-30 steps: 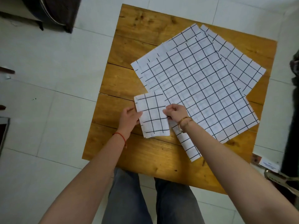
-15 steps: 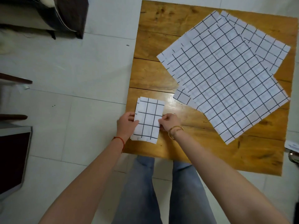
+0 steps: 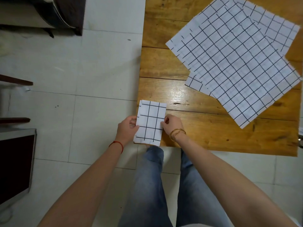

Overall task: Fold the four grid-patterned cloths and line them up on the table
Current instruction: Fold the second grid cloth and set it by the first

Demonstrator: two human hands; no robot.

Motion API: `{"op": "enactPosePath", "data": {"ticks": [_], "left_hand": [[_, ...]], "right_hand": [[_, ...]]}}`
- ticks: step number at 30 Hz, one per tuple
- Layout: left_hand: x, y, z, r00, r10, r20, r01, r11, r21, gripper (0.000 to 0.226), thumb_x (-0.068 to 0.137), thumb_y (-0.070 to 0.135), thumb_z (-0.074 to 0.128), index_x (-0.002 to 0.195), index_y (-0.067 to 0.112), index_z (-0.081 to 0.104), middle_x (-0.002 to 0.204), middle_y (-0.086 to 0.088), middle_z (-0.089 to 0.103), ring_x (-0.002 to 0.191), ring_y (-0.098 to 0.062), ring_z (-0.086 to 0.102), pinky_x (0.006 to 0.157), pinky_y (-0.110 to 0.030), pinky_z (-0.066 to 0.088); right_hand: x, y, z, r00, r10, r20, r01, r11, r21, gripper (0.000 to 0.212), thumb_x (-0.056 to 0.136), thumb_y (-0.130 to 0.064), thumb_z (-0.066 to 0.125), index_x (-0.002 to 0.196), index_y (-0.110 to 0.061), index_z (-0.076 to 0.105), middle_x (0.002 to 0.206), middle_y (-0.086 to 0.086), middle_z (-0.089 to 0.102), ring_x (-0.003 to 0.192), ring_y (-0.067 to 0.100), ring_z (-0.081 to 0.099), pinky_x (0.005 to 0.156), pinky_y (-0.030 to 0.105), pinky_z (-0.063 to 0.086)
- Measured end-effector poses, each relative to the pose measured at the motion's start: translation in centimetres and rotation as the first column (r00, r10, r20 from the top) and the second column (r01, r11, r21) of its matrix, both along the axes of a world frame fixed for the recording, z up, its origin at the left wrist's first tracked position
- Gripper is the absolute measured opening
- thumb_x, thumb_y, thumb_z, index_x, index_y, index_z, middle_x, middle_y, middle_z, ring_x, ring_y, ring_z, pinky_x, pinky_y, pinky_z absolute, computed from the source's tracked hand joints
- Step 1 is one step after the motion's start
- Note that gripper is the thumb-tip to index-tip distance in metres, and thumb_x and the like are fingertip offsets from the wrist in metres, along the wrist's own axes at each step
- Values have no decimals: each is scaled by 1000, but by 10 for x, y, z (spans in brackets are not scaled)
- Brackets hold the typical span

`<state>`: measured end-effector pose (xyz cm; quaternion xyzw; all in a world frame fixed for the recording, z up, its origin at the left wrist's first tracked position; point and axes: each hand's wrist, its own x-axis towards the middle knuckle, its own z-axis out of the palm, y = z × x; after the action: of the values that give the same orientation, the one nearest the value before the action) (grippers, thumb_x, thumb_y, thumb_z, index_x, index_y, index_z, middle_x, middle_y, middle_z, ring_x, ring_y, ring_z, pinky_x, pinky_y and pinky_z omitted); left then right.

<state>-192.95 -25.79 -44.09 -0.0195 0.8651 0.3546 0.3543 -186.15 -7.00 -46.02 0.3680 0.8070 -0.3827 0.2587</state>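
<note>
A small folded white cloth with a black grid (image 3: pixel 150 122) lies at the near left corner of the wooden table (image 3: pixel 188 99), its near edge overhanging the table's front edge a little. My left hand (image 3: pixel 127 129) pinches its left edge. My right hand (image 3: pixel 172 124) pinches its right edge. Unfolded grid cloths lie overlapped at the far right: a large top one (image 3: pixel 242 69), another under it showing at the left (image 3: pixel 193 81), and one at the far right corner (image 3: pixel 278 28).
The table's left edge runs just beside the folded cloth, with tiled floor (image 3: pixel 82 95) beyond. Dark furniture (image 3: pixel 14 161) stands at the left and a chair base (image 3: pixel 65 13) at top left. My legs in jeans (image 3: pixel 152 185) are below the table's front edge.
Both hands have carried the folded cloth off the spread cloths, leftward and toward me, to the table's near left corner. The view has shifted left.
</note>
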Motion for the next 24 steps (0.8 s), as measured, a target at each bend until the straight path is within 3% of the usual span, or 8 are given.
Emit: {"op": "enactPosePath", "data": {"ticks": [3, 7, 12, 18, 24], "left_hand": [[4, -6, -1, 1000, -16, -18, 16, 1000, -4, 31, 86, 7, 64, 116, 12, 63, 89, 3, 63, 70, -4, 60, 63, -10, 47], [6, -11, 1, 995, -66, -73, 62, 996, -58, 26, 87, 11, 63, 113, 16, 63, 87, 3, 63, 70, -10, 60, 70, -26, 53], [1, -6, 6, 978, -136, -160, 113, 983, -142, 25, 88, 12, 59, 113, 17, 62, 90, 4, 62, 71, -10, 58, 65, -21, 43], [-17, 28, 15, 937, -207, -280, 177, 976, -128, 27, 90, 12, 56, 115, 18, 62, 98, 6, 63, 81, -11, 59, 73, -25, 50], [-40, 87, 21, 893, -278, -354, 250, 960, -124, 26, 91, 12, 56, 115, 19, 61, 98, 7, 62, 87, -10, 59, 73, -27, 51]], "right_hand": [[2, -2, 0, 999, 39, -8, -38, 999, 27, 10, 85, -22, 56, 88, -13, 61, 83, 5, 63, 76, 22, 59, 65, 28, 48], [2, -1, -1, 997, 69, -17, -68, 997, 46, 10, 86, -25, 56, 85, -15, 59, 81, 3, 63, 74, 21, 59, 64, 28, 48], [8, 12, 0, 999, 10, -52, -5, 995, 103, 12, 88, -27, 54, 84, -16, 58, 75, 2, 63, 70, 20, 59, 60, 27, 48], [6, 56, 9, 985, -9, -175, 53, 968, 247, 12, 93, -25, 52, 90, -15, 57, 77, 1, 60, 69, 21, 58, 58, 31, 50], [-10, 122, 13, 968, 41, -246, 57, 925, 376, 12, 93, -27, 53, 94, -15, 56, 93, 2, 59, 82, 19, 56, 67, 35, 52]]}}
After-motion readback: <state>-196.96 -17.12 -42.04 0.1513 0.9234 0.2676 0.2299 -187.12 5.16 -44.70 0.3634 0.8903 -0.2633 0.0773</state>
